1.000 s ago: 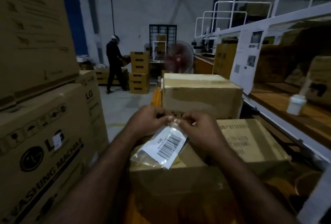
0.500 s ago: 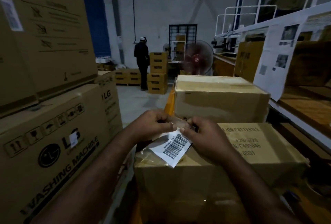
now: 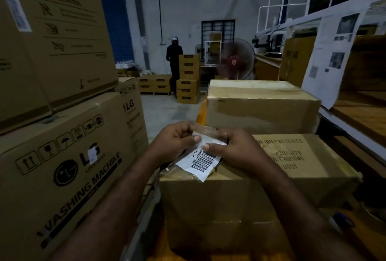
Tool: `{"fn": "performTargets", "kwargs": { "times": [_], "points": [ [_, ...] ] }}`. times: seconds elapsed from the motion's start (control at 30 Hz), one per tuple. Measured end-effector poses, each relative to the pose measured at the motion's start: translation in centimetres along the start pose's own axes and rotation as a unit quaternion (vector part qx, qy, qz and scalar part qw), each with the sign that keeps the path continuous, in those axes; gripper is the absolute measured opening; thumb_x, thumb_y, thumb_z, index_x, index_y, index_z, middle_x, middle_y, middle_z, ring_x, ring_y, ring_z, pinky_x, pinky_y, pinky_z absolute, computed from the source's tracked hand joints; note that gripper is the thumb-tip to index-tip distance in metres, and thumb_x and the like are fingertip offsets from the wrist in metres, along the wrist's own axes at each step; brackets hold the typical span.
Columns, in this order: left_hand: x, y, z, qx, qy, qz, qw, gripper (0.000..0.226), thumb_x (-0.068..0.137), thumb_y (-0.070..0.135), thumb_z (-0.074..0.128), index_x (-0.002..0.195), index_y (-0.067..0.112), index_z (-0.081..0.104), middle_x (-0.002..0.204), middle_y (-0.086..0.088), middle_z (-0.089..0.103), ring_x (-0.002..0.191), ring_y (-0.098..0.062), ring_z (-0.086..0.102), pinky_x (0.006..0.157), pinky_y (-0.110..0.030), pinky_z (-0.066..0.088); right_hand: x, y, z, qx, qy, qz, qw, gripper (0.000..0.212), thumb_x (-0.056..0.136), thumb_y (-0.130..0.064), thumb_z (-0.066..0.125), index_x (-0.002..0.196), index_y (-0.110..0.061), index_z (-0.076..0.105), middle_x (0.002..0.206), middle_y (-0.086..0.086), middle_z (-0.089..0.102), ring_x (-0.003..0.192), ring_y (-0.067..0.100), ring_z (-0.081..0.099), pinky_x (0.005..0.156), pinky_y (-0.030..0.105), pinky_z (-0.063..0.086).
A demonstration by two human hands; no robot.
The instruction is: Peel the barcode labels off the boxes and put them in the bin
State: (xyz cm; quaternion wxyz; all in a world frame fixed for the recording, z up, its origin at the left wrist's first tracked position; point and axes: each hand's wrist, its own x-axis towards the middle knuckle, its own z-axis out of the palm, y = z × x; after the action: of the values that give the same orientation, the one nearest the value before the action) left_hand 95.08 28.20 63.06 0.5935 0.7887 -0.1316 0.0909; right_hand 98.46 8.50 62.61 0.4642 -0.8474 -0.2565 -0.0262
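— Where is the label (image 3: 203, 160)?

— Between the 2 hands, low in the middle of the view. It is white, with a barcode, and it hangs tilted, its lower corner over the top edge of the nearest box (image 3: 219, 202). I cannot tell whether that corner touches the cardboard.

— And the hands?

— The left hand (image 3: 177, 141) pinches the label's upper left part, thumb on top. The right hand (image 3: 236, 152) pinches the upper right part, thumb flat on the white paper. A strip of clear film (image 3: 207, 130) runs between the fingertips above the label. The hands sit close, nearly touching.

— What is around them?

— Just right of the box is a battery box (image 3: 302, 156), touching it. Behind both stands a taped box (image 3: 261, 104). On the left, 2 big cartons are stacked: a washing machine carton (image 3: 62, 166) below, a plain carton (image 3: 58, 31) on top. On the right, a paper sheet (image 3: 332, 56) hangs over a shelf (image 3: 363, 114).

— Farther off?

— A fan (image 3: 237, 60) behind the taped box, then a stack (image 3: 188, 79) of small boxes with a person (image 3: 174, 62) in dark clothes just beside it, near the white wall.
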Motion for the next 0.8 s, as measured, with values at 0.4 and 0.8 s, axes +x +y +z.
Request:
{"fn": "performTargets", "kwargs": {
  "times": [0.4,0.8],
  "points": [
    [-0.3,0.3,-0.7,0.073,-0.022,-0.017,0.997,0.028,0.079,0.012,0.079,0.105,0.010,0.069,0.099,-0.011,0.075,0.091,-0.027,0.073,0.081,-0.043,0.059,-0.9,-0.4,-0.6,0.095,-0.028,-0.029,0.995,0.017,0.083,-0.030,0.076,0.087,-0.015,0.077,0.081,0.005,0.077,0.077,0.027,0.074,0.075,0.055,0.056],
    [0.2,0.6,-1.3,0.046,-0.045,-0.053,0.997,0.008,0.082,0.006,0.074,0.084,0.013,0.070,0.082,-0.003,0.074,0.077,-0.015,0.070,0.065,-0.023,0.053,-0.8,-0.9,-0.8,0.127,-0.057,-0.005,0.990,0.025,0.077,-0.035,0.082,0.094,-0.019,0.075,0.087,0.002,0.078,0.080,0.021,0.075,0.079,0.049,0.058]
  ]
}}
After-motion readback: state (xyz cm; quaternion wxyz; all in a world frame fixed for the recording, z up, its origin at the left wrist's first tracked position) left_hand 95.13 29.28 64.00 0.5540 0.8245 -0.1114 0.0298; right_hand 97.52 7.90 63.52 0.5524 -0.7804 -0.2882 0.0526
